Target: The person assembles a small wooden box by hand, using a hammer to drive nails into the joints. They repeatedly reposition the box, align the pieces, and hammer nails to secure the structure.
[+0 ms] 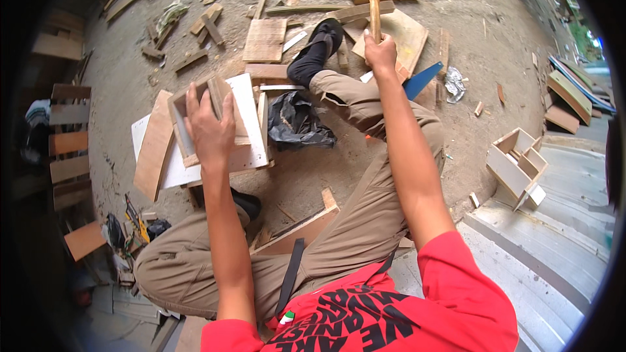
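My left hand point(210, 129) rests on a small open wooden box point(195, 117), fingers spread over its rim and inner panel. The box sits on white and brown boards point(251, 124) on the dirt floor. My right hand point(381, 52) grips the wooden handle of a hammer point(374, 10), held out in front with the dark head at the far end. My right leg stretches forward, foot in a black sock point(316, 52); my left knee is bent at the lower left.
Wood offcuts and planks point(306, 8) litter the ground ahead. A black plastic bag point(297, 124) lies by my leg, a blue saw blade point(420, 81) beyond my knee. A finished wooden box point(518, 163) stands at right on concrete steps point(554, 234). Stacked boards point(68, 143) line the left.
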### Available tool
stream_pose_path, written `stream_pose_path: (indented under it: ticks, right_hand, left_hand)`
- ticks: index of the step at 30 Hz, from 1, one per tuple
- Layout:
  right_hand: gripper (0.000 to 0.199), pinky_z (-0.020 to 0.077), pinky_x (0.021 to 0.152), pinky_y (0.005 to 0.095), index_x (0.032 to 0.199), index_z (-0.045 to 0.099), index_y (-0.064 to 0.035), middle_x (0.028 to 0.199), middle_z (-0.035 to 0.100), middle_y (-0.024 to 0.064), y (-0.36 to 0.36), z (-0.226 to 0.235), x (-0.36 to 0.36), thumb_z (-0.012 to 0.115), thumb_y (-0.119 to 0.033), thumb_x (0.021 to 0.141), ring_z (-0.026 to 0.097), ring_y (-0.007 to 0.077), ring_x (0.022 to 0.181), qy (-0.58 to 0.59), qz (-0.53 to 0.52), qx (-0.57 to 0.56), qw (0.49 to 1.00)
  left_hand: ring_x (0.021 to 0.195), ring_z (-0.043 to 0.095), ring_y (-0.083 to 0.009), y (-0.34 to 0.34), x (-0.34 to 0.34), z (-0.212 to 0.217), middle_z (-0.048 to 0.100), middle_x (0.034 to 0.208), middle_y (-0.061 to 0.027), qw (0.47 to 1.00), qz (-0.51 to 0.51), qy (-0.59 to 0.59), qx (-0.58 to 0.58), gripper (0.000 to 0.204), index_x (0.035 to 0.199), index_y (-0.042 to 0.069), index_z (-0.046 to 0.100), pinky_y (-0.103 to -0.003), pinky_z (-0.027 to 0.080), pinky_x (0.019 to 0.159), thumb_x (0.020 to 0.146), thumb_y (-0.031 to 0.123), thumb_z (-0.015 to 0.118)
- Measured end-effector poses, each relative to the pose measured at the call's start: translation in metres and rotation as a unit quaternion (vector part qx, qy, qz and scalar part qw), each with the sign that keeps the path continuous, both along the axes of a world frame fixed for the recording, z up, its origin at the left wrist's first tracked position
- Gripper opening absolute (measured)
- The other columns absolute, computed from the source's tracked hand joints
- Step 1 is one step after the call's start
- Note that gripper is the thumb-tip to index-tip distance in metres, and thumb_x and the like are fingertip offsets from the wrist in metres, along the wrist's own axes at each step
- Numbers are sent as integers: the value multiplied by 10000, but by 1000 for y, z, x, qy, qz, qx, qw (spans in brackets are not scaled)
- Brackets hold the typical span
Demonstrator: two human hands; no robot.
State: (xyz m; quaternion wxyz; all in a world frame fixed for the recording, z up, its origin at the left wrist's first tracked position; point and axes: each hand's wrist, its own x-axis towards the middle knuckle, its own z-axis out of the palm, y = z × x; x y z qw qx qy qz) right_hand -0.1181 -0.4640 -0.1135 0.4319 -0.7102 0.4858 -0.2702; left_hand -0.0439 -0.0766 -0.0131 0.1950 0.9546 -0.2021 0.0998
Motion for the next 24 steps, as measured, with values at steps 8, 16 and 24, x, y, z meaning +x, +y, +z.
stream_pose_path:
  ticks: [8,16,24]
  right_hand:
    - [520,529,908,507,1190,612,88,1052,674,269,-60,-116,-31,675,-317,870,680,394,976,279,-85,26,956]
    - [485,428,1030,482,1300,484,2,1245,547,234,60,-63,70,661,-143,873,533,397,1188,-39,228,-385,894]
    - [553,449,987,504,1293,533,13,1213,581,194,180,-189,148,725,-181,811,594,366,1136,149,427,-303,839]
  left_hand:
    - [1388,457,-384,-2,6,7,494,1478,-237,990,-1,25,-141,505,1319,-41,589,-450,361,1152,963,312,652]
    - [1347,490,-381,68,40,12,505,1449,-231,991,78,10,-103,583,1399,0,523,-440,375,1138,975,385,635]
    - [1273,541,-469,40,38,21,523,1391,-339,970,171,155,-73,595,1491,-62,346,-472,432,1068,1037,288,508]
